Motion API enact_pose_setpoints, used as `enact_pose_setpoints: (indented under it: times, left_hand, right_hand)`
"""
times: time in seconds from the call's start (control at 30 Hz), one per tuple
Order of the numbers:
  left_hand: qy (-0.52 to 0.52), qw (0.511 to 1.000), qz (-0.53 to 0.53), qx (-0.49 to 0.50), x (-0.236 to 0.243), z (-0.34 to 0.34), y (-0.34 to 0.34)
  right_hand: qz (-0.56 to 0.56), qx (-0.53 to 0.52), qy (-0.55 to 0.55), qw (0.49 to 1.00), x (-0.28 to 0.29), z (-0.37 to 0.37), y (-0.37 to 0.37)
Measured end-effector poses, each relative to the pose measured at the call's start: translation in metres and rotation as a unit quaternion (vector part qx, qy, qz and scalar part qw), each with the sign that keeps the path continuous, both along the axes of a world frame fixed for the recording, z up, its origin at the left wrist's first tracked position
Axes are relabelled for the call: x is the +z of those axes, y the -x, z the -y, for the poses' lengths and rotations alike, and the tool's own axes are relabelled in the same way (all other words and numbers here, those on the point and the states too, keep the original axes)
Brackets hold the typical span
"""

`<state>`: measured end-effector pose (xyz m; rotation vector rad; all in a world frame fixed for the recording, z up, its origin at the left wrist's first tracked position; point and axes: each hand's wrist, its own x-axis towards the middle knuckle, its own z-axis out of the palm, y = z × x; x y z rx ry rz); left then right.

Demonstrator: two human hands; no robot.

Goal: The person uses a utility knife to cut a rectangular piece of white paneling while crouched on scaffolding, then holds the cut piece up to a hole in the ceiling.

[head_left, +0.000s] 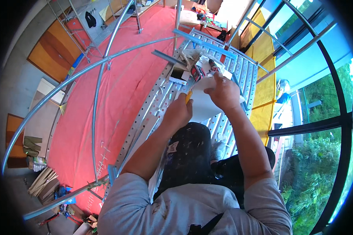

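My left hand (pixel 178 112) is closed around a yellow utility knife (pixel 189 95), which points forward at the left edge of a white sheet (pixel 204 106). The sheet lies in front of my knees. My right hand (pixel 225 93) rests over its far right part, thumb spread from the stretched fingers. Just beyond my hands lie a red and black power tool (pixel 197 73) and a drill (pixel 213 65). To their left stands a small open box (pixel 179 76), dark inside.
I am on a perforated metal scaffold platform (pixel 146 113). Curved scaffold tubes (pixel 100 86) run along the left, above a red floor covering (pixel 125 58). A metal profile (pixel 168 57) sticks out over the platform's left edge. Yellow sheeting (pixel 264 113) and windows border the right side.
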<state>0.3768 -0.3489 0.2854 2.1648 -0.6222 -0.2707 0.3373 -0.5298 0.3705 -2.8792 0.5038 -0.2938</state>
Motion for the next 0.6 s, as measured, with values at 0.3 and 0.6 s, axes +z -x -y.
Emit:
enact_pose_setpoints:
  times: [0.3,0.6]
  left_hand:
    - [-0.184,0.979,-0.084,0.018,-0.147,-0.058,-0.001]
    - [-0.094,0.995,-0.016,-0.031,-0.002,-0.004,-0.003]
  right_hand:
    - [0.024,0.017,0.032,0.999,-0.004,-0.01,0.001]
    - [-0.007,0.0,0.008,1.0,-0.001,-0.002,0.01]
